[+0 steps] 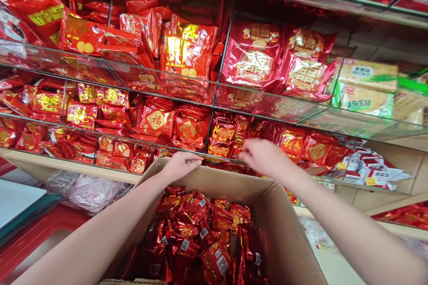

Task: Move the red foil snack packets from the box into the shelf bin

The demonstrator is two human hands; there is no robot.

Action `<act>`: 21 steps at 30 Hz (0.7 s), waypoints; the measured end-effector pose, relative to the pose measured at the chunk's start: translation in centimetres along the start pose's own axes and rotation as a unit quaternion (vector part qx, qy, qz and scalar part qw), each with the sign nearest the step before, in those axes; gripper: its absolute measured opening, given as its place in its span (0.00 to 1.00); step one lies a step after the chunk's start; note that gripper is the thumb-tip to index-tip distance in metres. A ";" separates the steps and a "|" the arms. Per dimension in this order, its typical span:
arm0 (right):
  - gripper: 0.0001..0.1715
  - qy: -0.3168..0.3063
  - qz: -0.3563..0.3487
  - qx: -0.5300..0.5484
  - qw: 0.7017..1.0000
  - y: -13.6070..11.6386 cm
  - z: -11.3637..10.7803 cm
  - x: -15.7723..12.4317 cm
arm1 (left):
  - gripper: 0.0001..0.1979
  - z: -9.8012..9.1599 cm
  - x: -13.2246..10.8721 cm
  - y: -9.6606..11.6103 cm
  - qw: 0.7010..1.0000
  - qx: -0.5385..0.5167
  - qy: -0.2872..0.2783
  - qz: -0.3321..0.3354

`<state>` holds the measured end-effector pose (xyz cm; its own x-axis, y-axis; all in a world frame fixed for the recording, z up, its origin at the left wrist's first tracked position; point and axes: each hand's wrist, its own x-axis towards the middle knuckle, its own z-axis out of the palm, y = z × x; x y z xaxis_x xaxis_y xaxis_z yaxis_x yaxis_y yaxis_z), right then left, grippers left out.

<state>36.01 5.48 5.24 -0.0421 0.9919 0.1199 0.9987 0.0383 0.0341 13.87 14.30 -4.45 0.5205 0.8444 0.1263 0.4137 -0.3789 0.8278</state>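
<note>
A brown cardboard box [281,231] stands open below me, full of several small red foil snack packets [200,231]. My left hand [182,165] grips the far rim of the box, fingers curled over the edge. My right hand [264,156] reaches over the box's far edge toward the lowest glass shelf bin, where red and gold packets [222,136] are stacked; its fingers are bunched and blurred, and I cannot make out anything in them.
Glass-fronted shelf tiers [214,87] hold red foil packets in divided bins. Large red bags [254,60] sit upper middle, beige cracker packs [364,87] at right, white packets [371,171] lower right. A wooden ledge [67,164] runs at left.
</note>
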 end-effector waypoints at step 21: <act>0.23 -0.430 -0.008 0.049 0.902 -1.1 17.9 -4.4 | 0.14 0.8 -0.5 0.6 0.996 0.078 0.020 0.042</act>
<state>35.58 3.19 -13.09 -0.0599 0.7171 -0.6944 0.9978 0.0222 -0.0631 14.46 13.35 -4.48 0.5300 0.8200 0.2161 0.4822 -0.5011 0.7186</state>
